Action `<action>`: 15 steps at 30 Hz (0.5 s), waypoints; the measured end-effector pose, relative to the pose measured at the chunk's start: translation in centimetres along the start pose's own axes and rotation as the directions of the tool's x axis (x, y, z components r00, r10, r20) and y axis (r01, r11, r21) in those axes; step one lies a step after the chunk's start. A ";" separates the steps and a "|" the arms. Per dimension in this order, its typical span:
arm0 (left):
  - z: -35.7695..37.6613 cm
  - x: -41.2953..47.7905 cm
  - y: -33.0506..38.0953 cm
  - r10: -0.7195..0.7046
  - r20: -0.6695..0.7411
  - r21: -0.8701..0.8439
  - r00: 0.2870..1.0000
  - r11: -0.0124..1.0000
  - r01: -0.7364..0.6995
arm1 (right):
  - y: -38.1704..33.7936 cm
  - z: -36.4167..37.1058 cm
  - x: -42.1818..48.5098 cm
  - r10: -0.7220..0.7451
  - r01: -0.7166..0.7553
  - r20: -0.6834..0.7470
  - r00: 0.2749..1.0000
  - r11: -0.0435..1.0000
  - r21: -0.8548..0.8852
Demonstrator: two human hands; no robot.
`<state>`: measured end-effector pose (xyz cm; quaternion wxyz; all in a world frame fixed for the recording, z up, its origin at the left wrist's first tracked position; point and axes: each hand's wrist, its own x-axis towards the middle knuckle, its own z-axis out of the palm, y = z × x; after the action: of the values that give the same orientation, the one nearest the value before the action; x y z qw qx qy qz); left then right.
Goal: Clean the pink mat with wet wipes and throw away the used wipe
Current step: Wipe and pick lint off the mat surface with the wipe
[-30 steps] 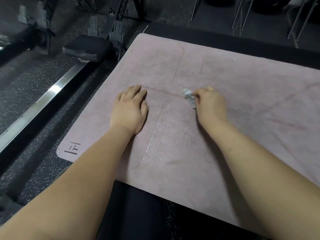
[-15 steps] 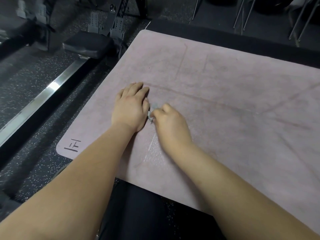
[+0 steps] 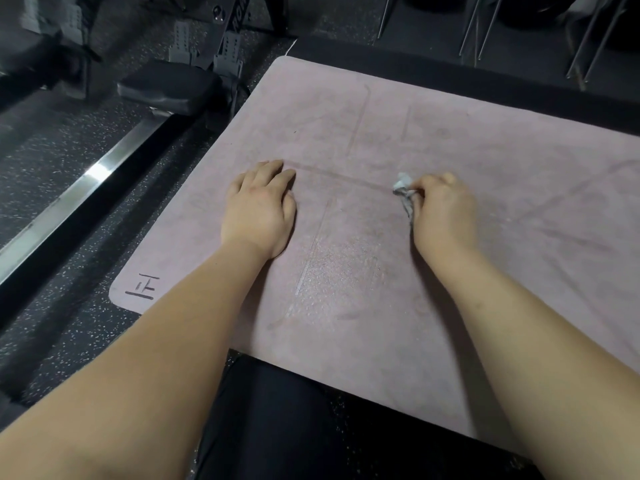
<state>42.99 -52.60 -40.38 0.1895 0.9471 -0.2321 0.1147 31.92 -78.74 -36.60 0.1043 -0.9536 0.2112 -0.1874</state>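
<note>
The pink mat (image 3: 433, 133) lies flat on a dark speckled floor, marked with faint lines and a damp, shiny patch near its middle front. My left hand (image 3: 258, 209) rests flat on the mat, fingers straight, left of that patch. My right hand (image 3: 445, 211) grips a crumpled, greyed wet wipe (image 3: 403, 190) and presses it against the mat; the wipe sticks out at the hand's left side.
A rowing machine's metal rail (image 3: 79, 188) and black seat (image 3: 166, 88) run along the mat's left. Thin metal legs (image 3: 485, 26) stand behind the mat at the top right. A black mat edge (image 3: 450, 71) borders the far side. My dark-clothed knee (image 3: 294, 427) is at the front edge.
My right hand with the wipe swept left until it met my left hand, then back right to about where it started. My left hand stayed planted.
</note>
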 end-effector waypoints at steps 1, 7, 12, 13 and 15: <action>0.0 0.0 0.0 -0.002 0.002 0.002 1.000 1.000 0.002 | -1.1 0.3 -0.7 -0.028 0.028 0.004 1.000 0.999 0.031; -0.1 0.1 0.0 -0.012 0.015 -0.003 1.000 1.000 0.012 | -9.4 1.4 -7.1 -0.289 0.269 0.084 0.953 0.943 0.199; -0.3 -0.1 0.2 -0.015 0.022 -0.011 1.000 1.000 0.015 | -8.5 1.2 -7.7 -0.476 0.457 0.097 0.874 0.873 0.171; -0.3 -0.1 0.2 -0.016 0.022 -0.014 1.000 1.000 0.017 | -7.4 1.1 -6.9 -0.472 0.457 0.091 0.877 0.878 0.144; -0.4 -0.1 0.2 -0.016 0.021 -0.015 1.000 1.000 0.016 | -4.5 0.7 -5.0 -0.412 0.406 0.067 0.909 0.909 0.090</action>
<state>42.75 -52.54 -40.05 0.1950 0.9487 -0.2274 0.1016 29.64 -72.39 -37.54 0.1065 -0.9792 -0.0051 -0.1724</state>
